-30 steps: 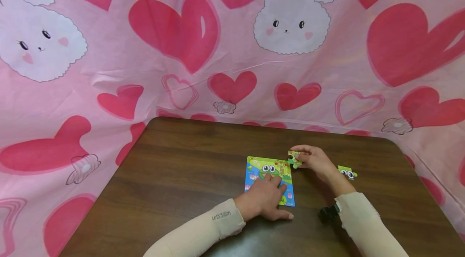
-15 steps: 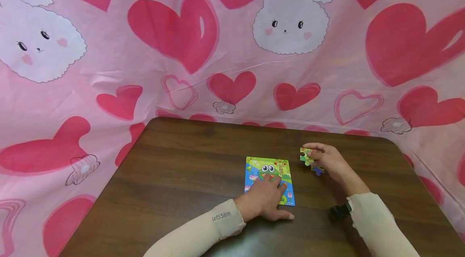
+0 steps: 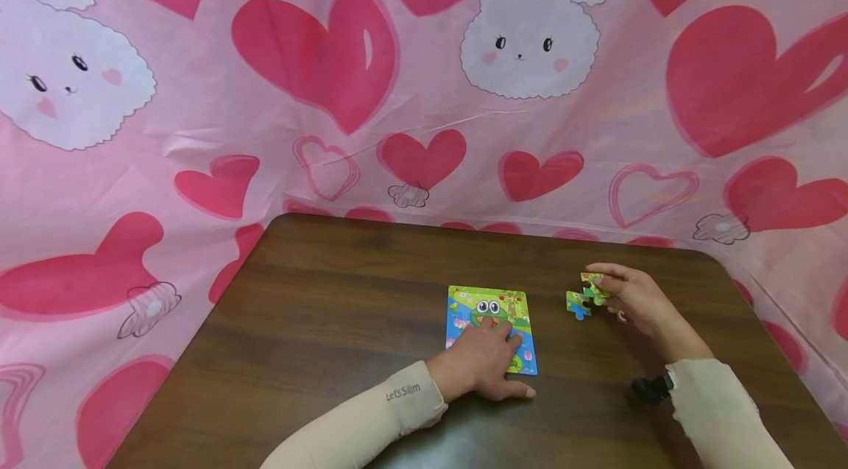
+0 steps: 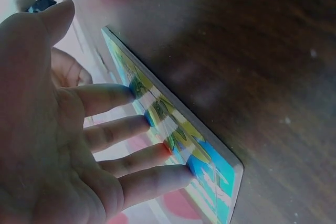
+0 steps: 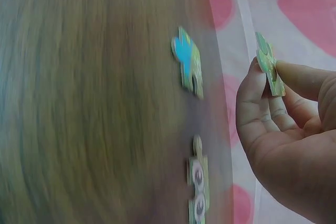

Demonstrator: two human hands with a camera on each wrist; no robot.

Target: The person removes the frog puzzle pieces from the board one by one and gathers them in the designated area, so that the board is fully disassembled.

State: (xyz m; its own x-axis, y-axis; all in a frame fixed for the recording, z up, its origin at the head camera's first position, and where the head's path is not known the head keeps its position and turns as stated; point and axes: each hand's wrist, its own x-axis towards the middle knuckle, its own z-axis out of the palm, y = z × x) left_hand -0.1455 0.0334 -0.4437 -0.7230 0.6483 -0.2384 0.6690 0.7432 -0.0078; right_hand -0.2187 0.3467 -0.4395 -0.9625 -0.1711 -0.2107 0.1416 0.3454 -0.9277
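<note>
A square frog jigsaw puzzle [image 3: 461, 300] lies on the table with its frog picture facing up. My left hand [image 3: 485, 360] rests on it; in the left wrist view its fingertips touch the picture side of the puzzle [image 4: 216, 165], fingers spread and fairly straight. To the right, my right hand [image 3: 645, 303] pinches a green jigsaw piece [image 5: 270, 67] between thumb and fingers, raised off the table. Just beside that hand in the head view lies a blue and green piece [image 3: 576, 305]. A piece with two cartoon eyes [image 5: 199, 182] lies close by, mostly hidden by my right hand in the head view.
The brown wooden table [image 3: 318, 314] has a rounded far edge. Behind it and at both sides hangs a pink cloth [image 3: 437, 108] printed with hearts and rabbits. A black wrist device [image 3: 652, 388] sits at my right sleeve cuff.
My right hand has moved right, away from the puzzle, carrying the pinched jigsaw piece. It now covers most of the eyes piece, while the blue and green one shows. My left hand has stayed put.
</note>
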